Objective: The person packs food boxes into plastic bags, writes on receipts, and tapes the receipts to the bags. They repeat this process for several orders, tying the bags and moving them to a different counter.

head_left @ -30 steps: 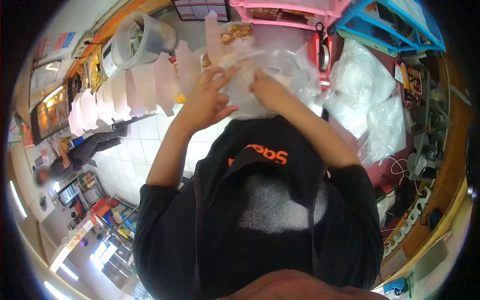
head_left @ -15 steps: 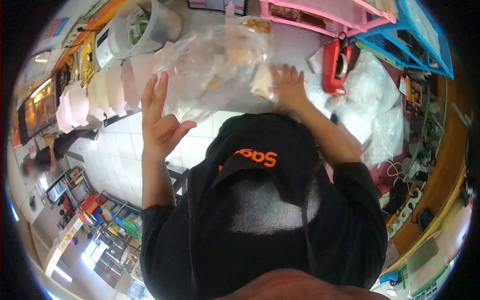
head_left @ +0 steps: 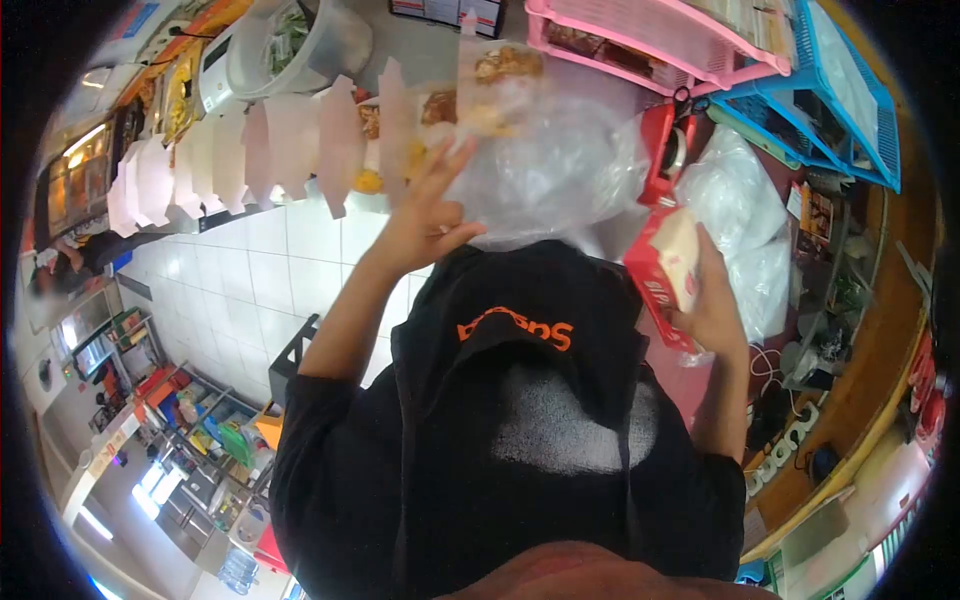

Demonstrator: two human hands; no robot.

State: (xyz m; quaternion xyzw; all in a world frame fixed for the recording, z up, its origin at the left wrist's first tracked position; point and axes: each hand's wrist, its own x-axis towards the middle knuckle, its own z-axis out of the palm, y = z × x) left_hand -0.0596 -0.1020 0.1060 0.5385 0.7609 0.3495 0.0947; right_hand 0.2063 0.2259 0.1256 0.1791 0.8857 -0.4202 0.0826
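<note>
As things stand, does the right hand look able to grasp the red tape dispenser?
Probably not: the right hand looks near enough, but it is gripping a red-and-white box, which sits between it and the red tape dispenser in this view.

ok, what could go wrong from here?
1. The clear bag lies close to the red tape dispenser, so it could snag there.
2. The left hand is near the open food boxes; a sideways sweep might knock one.
3. The right hand alone holds the red-and-cream box; it could slip, or dent if squeezed.
</note>
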